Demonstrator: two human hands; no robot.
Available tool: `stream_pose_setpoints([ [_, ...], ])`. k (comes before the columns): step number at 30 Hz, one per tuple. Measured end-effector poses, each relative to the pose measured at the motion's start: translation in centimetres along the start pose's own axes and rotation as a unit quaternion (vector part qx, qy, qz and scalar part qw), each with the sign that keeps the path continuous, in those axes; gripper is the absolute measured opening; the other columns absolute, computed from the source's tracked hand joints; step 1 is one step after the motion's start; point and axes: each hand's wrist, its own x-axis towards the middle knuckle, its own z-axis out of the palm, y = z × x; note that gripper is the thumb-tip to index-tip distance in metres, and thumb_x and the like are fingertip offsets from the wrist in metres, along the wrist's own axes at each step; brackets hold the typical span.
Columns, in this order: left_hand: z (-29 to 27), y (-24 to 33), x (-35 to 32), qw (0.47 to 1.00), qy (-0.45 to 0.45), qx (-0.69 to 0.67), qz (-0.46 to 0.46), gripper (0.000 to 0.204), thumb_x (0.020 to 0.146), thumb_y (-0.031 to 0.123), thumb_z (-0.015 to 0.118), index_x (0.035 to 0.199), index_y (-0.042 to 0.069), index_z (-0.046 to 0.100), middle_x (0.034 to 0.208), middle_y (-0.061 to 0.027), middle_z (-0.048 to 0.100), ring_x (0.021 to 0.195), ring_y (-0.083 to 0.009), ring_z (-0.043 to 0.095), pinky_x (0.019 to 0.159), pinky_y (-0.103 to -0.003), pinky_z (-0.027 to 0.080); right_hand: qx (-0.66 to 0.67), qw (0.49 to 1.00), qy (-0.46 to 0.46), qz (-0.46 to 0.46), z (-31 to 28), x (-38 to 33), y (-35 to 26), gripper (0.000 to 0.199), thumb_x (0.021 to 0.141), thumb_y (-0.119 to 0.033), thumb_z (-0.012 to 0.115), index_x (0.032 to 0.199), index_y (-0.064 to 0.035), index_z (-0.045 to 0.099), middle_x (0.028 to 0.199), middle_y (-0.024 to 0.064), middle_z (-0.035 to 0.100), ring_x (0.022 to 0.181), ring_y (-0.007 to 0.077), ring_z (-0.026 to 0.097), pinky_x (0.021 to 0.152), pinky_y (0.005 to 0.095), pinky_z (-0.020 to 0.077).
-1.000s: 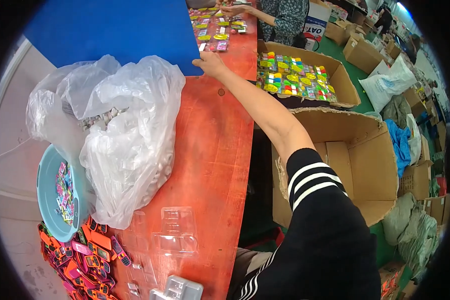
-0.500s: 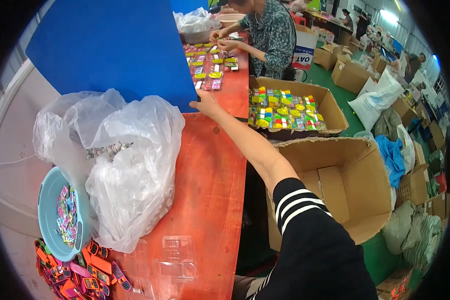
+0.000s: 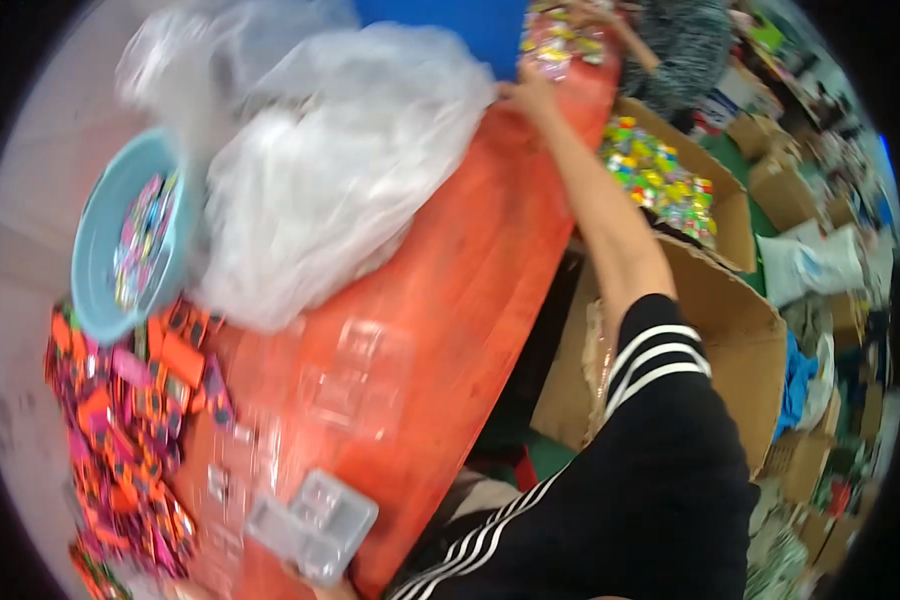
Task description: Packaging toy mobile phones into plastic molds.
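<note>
Red table (labels blurred), right hand at board

red table as I watch remotely, orange and pink toy phones heaped near left, light blue basin beyond them, translucent bag right of it, clear plastic packaging nearer, packaged toys at the far end

Blurred view. Right hand far up the red bench, gripping the lower right corner of a blue board. Left hand partly cut off by lower edge, at a clear compartmented plastic tray. Leftward: bulging translucent bag; pale-blue basin holding small colourful packets; heaped orange and pink toy phones.
</note>
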Motion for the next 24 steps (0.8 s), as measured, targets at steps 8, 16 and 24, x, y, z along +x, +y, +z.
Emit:
stream_pose_setpoints([
  [8,-1.8,0.9,-5.9,0.987,0.160,0.011,0.021,0.091,0.059,0.043,0.076,0.133,0.012,0.034,0.130,-0.0113,0.041,0.119,-0.0321,0.039,0.100,-0.051,0.033,0.143,0.980,0.135,0.042,3.3,-5.2,1.8,0.078,0.065,-0.011,0.075,0.127,0.0041,0.031,0.124,0.0216,0.042,0.115,0.0270,0.044,0.092,0.0354,0.0402],
  [16,-1.7,0.4,-5.3,0.997,0.075,-0.022,0.012,0.083,0.061,0.040,0.079,0.128,0.008,0.041,0.126,-0.0125,0.047,0.115,-0.0315,0.046,0.098,-0.050,0.036,0.164,0.942,0.242,-0.164,1.0,-11.6,-10.4,0.052,0.076,-0.005,0.062,0.123,0.0011,0.039,0.124,0.0141,0.044,0.115,0.0262,0.042,0.098,0.0346,0.0325],
  [24,-1.2,-0.1,-4.7,0.998,-0.005,0.011,0.057,0.086,0.061,0.038,0.079,0.131,0.008,0.038,0.130,-0.0084,0.045,0.120,-0.0269,0.041,0.103,-0.043,0.032,0.037,0.915,-0.002,-0.402,2.6,-19.5,-26.1,0.026,0.079,-0.016,0.062,0.103,-0.0056,0.059,0.097,0.0120,0.061,0.093,0.0246,0.057,0.082,0.0326,0.0443],
])
